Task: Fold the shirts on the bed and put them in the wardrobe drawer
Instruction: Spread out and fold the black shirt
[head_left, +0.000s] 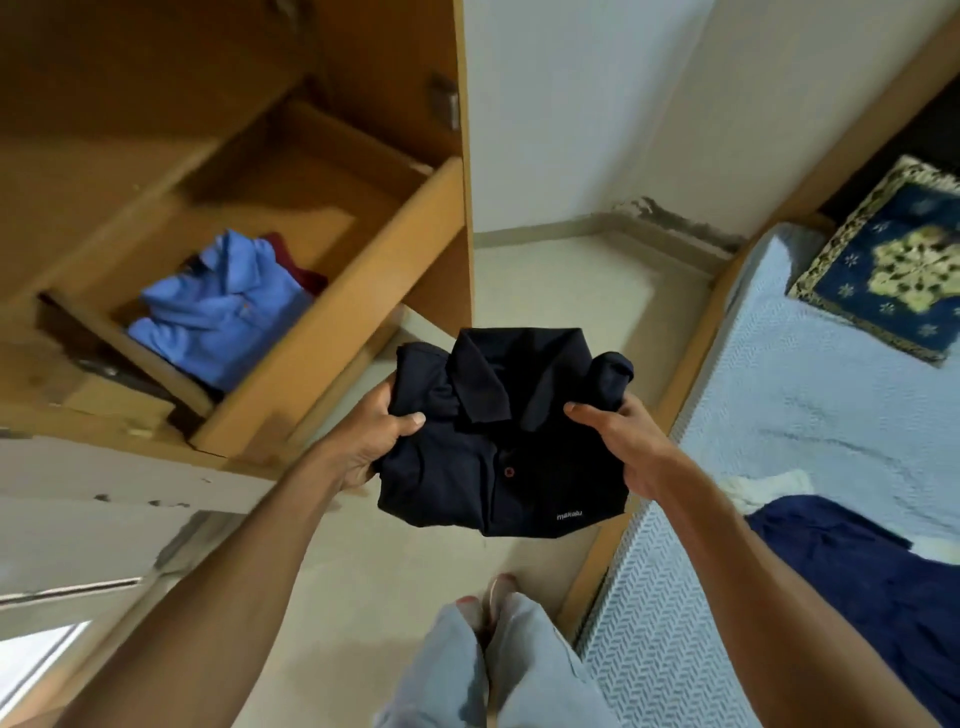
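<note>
Your left hand (375, 435): grips the left edge of the folded black polo shirt (498, 441), thumb on top.
Your right hand (621, 441): grips its right edge, thumb on top.
Shirt: held in the air over the floor (561, 291), collar away from you.
Wardrobe drawer (332, 312): pulled open to your left, holding a folded blue shirt (218, 312) over a maroon one (306, 270).
Bed (810, 410): to your right, with a dark blue garment (872, 577) and a patterned cushion (888, 270).
</note>
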